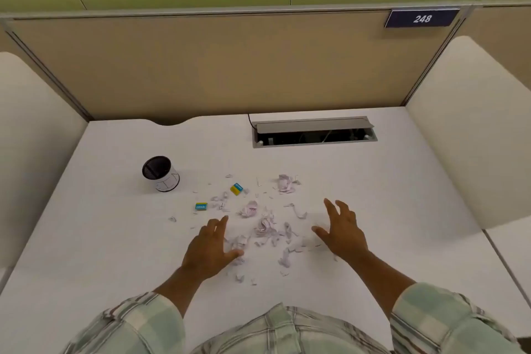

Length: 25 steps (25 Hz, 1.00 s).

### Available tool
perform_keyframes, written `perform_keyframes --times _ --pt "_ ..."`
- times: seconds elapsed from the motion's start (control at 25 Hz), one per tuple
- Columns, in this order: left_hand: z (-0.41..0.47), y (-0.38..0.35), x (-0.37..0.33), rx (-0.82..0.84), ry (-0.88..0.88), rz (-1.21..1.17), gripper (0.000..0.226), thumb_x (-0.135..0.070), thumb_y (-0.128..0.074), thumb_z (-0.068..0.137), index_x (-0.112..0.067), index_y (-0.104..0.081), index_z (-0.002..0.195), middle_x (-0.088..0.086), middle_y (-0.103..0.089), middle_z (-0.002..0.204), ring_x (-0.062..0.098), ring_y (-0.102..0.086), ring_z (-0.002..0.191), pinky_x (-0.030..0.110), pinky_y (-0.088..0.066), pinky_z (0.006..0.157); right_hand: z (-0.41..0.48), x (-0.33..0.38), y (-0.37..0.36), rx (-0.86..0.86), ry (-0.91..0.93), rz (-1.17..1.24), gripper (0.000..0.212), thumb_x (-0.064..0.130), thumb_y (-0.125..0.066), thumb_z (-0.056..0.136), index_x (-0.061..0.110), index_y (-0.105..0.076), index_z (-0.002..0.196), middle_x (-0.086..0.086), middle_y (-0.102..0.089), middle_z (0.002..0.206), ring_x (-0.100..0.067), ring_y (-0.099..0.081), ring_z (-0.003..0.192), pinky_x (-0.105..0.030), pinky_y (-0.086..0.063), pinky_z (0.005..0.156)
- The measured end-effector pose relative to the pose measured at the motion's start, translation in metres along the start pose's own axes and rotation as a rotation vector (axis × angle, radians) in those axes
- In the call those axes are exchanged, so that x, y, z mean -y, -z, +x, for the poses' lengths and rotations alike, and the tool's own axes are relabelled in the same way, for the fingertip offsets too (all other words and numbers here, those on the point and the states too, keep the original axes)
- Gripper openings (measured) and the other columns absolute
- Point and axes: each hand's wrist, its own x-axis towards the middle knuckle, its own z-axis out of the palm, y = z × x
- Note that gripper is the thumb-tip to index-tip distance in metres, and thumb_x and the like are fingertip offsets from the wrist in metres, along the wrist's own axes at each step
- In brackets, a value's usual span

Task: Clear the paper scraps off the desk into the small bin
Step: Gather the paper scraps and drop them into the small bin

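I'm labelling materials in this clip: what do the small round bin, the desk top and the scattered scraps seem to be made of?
The small round black bin looks like metal mesh, going by its fine grid inside, with a white paper label around it. The white desk top seems matte laminate: smooth, even, without glare. The pale crumpled scraps are thin paper, torn and creased. Both open hands, left and right, flank them.

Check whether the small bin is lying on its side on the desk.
No, the small bin stands upright on the desk, its open mouth facing up.
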Motion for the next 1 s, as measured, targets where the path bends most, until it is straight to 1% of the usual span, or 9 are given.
perform_keyframes --times 0.16,0.28,0.36,0.48,0.6,0.76,0.84,0.92,1.0 --pt "-0.002 -0.008 0.003 0.095 0.084 -0.072 0.121 -0.079 -0.072 0.064 -0.031 -0.016 0.159 -0.002 -0.029 0.156 0.022 -0.047 0.137 0.038 -0.054 0.097 -0.001 -0.014 -0.005 0.161 -0.207 -0.019 0.102 0.075 -0.066 0.077 0.028 -0.021 0.155 -0.009 -0.028 0.157 -0.035 -0.039 0.140 -0.050 -0.051 0.098" --pt "0.002 -0.015 -0.009 0.126 0.092 -0.131 0.118 -0.066 -0.081 0.066 -0.032 -0.016 0.159 -0.001 -0.025 0.158 0.021 -0.052 0.135 0.036 -0.055 0.094 -0.002 -0.013 -0.017 0.209 -0.258 0.010 0.102 0.072 -0.073 0.071 0.023 -0.028 0.148 -0.013 -0.039 0.138 -0.037 -0.054 0.123 -0.047 -0.055 0.092" --pt "0.006 -0.019 -0.016 0.129 0.109 -0.156 0.114 -0.055 -0.085 0.069 -0.031 -0.018 0.159 0.001 -0.025 0.158 0.021 -0.059 0.128 0.031 -0.055 0.091 0.000 -0.007 -0.025 0.235 -0.245 0.044 0.102 0.066 -0.078 0.072 0.021 -0.028 0.148 -0.014 -0.039 0.133 -0.038 -0.056 0.118 -0.046 -0.056 0.091" --pt "0.014 -0.023 -0.023 0.142 0.141 -0.212 0.111 -0.039 -0.089 0.073 -0.028 -0.020 0.159 0.003 -0.026 0.156 0.021 -0.064 0.120 0.028 -0.055 0.092 0.008 0.007 -0.036 0.258 -0.214 0.054 0.108 0.062 -0.081 0.071 0.021 -0.023 0.152 -0.014 -0.038 0.134 -0.039 -0.053 0.120 -0.047 -0.054 0.094" --pt "0.027 -0.025 -0.026 0.156 0.169 -0.234 0.111 -0.031 -0.089 0.075 -0.028 -0.017 0.160 0.004 -0.027 0.155 0.022 -0.066 0.115 0.028 -0.055 0.092 0.024 0.025 -0.043 0.292 -0.157 0.072 0.111 0.062 -0.083 0.068 0.023 -0.022 0.152 -0.013 -0.037 0.137 -0.039 -0.050 0.123 -0.048 -0.053 0.096" --pt "0.050 -0.026 -0.027 0.174 0.179 -0.234 0.115 -0.030 -0.089 0.075 -0.030 -0.012 0.161 0.007 -0.031 0.151 0.023 -0.064 0.118 0.025 -0.054 0.091 0.052 0.052 -0.050 0.337 -0.078 0.082 0.119 0.067 -0.082 0.065 0.023 -0.017 0.156 -0.011 -0.032 0.144 -0.037 -0.046 0.128 -0.049 -0.051 0.100" --pt "0.064 -0.023 -0.027 0.198 0.183 -0.217 0.117 -0.031 -0.088 0.076 -0.031 -0.008 0.161 0.010 -0.030 0.152 0.025 -0.063 0.120 0.027 -0.053 0.092 0.065 0.068 -0.053 0.376 -0.042 0.080 0.124 0.071 -0.080 0.064 0.023 -0.014 0.158 -0.010 -0.030 0.147 -0.036 -0.043 0.131 -0.049 -0.050 0.101" --pt "0.079 -0.020 -0.028 0.226 0.179 -0.205 0.117 -0.031 -0.087 0.077 -0.033 -0.006 0.161 0.014 -0.027 0.156 0.028 -0.060 0.126 0.029 -0.052 0.097 0.077 0.084 -0.057 0.389 -0.007 0.069 0.124 0.074 -0.078 0.064 0.023 -0.014 0.158 -0.010 -0.030 0.148 -0.035 -0.043 0.131 -0.048 -0.050 0.101" --pt "0.091 -0.019 -0.029 0.249 0.156 -0.208 0.111 -0.031 -0.086 0.079 -0.033 -0.010 0.162 0.015 -0.029 0.156 0.029 -0.055 0.133 0.030 -0.049 0.102 0.083 0.101 -0.063 0.403 0.040 0.055 0.119 0.073 -0.077 0.064 0.025 -0.018 0.156 -0.010 -0.030 0.148 -0.035 -0.044 0.131 -0.046 -0.049 0.100"
